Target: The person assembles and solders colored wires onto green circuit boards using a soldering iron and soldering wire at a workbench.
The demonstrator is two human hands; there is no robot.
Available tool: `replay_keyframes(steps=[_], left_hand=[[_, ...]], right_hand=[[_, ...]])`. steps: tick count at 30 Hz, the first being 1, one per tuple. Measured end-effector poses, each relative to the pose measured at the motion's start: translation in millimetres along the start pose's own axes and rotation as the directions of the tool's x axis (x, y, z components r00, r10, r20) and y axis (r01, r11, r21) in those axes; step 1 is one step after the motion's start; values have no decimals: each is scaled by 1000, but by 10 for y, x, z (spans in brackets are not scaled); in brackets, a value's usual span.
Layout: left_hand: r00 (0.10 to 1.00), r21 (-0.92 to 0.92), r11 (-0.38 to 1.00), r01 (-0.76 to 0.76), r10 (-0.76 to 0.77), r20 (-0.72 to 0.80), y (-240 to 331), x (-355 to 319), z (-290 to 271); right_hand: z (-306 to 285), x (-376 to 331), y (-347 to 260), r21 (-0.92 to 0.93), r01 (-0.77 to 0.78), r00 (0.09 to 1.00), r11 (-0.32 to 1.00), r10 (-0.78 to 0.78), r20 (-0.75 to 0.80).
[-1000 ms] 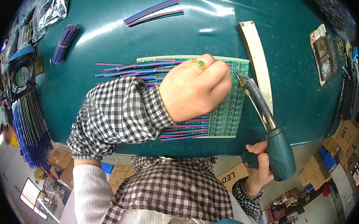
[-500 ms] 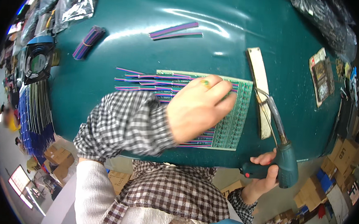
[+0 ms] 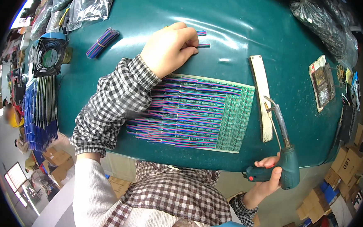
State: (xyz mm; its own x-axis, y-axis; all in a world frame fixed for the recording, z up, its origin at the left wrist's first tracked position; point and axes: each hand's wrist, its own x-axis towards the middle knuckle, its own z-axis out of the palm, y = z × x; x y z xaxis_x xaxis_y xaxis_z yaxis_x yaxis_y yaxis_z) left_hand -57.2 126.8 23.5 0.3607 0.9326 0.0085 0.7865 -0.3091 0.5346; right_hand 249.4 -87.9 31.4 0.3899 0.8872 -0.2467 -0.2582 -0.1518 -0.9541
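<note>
My left hand point(image 3: 171, 48) is over two short multicoloured ribbon wires point(image 3: 204, 45) on the green mat; its curled fingers pinch at them and hide most of their length. Their ends stick out right of the fingertips. Nearer me lies a green circuit board panel point(image 3: 235, 121), with rows of ribbon wires point(image 3: 181, 117) laid across it and trailing past its left edge. At the lower right, my right hand point(image 3: 269, 173) is closed round the grip of a dark green soldering gun point(image 3: 291, 168). Its metal tip points away from me, beside a long pale bar point(image 3: 262, 97).
A banded bundle of ribbon wires point(image 3: 102, 43) lies at the far left, near a small black fan point(image 3: 50, 57). Blue-ended strips point(image 3: 42, 117) hang at the left edge. On the right are a dirty solder tray point(image 3: 322, 84) and a dark plastic bag point(image 3: 326, 28).
My left hand has moved from the circuit board panel, away from me and leftward, to the loose ribbon wires. My right hand still holds the soldering gun in about the same place.
</note>
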Motion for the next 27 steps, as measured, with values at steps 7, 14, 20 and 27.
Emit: replay_keyframes(steps=[7, 14, 20, 27], left_hand=[[1000, -5, 1000, 9, -9, 4, -25, -39, 5], [996, -51, 995, 89, -87, 36, -6, 4, -1], [995, -34, 995, 92, -91, 35, -42, 5, 33], [984, 105, 985, -137, 148, -101, 72, -82, -55]], right_hand=[[-22, -7, 10, 21, 2, 999, 1000, -3, 38], [-35, -19, 24, 33, 6, 1000, 999, -8, 30], [-25, -20, 18, 18, 9, 1000, 1000, -10, 24], [-51, -22, 12, 18, -5, 999, 1000, 4, 39]])
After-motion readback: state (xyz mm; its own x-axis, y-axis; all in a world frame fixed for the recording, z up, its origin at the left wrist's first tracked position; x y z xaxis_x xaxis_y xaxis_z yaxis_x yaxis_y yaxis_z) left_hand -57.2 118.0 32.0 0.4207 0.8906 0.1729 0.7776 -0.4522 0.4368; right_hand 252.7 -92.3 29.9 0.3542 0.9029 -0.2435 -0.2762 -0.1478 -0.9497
